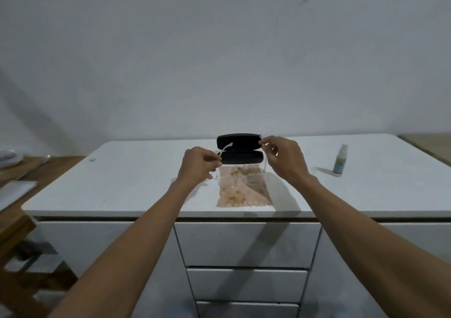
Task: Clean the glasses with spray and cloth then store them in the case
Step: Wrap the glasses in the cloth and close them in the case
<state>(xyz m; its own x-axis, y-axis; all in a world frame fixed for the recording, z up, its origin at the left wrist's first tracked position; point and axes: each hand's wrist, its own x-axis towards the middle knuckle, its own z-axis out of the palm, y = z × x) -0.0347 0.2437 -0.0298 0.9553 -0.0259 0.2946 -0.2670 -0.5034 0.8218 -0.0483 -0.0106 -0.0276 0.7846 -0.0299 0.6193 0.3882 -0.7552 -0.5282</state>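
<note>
glasses [240,179]: thin frame barely made out over cloth [244,190] | left-edge objects [9,157]: blurred, cut off | lowest drawer [246,310]: cropped

I have one view only, from a wide-angle camera worn on the head, looking forward and slightly down. The wall fills the upper half of the frame; the bench [136,183] crosses the middle, near, with its drawers [246,243] below centre. Both forearms reach in from the lower corners toward the centre of the frame.
</note>
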